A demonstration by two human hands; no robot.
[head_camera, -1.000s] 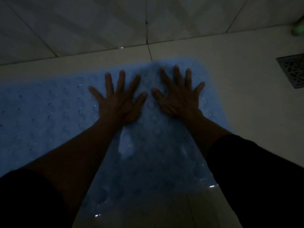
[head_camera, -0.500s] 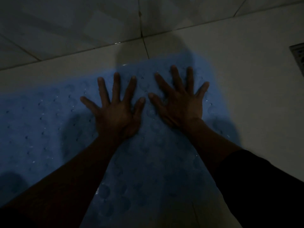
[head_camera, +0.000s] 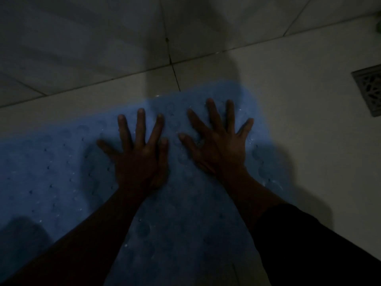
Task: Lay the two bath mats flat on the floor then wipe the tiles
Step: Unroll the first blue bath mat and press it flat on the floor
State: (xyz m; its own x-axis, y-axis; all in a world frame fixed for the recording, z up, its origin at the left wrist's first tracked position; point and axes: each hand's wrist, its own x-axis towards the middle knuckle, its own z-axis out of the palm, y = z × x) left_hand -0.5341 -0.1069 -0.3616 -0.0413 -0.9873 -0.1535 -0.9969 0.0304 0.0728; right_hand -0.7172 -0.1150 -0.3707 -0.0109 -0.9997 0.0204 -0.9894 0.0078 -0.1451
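A pale blue, translucent bath mat [head_camera: 61,172] with round bumps and small holes lies spread on the light floor tiles [head_camera: 299,131] in a dim room. My left hand [head_camera: 142,155] rests palm down on the mat near its far end, fingers spread. My right hand [head_camera: 222,147] lies flat beside it, thumbs close together, close to the mat's rounded right corner. Neither hand holds anything. Only one mat shows clearly; a second one I cannot make out.
The tiled wall [head_camera: 82,48] rises just beyond the mat's far edge. A square metal floor drain [head_camera: 369,91] sits at the right edge of view. A small green object [head_camera: 378,27] shows at the top right corner.
Both hands have stayed flat and spread on the mat, sliding slightly toward me. The view has shifted, and the drain moved toward the right edge then back in.
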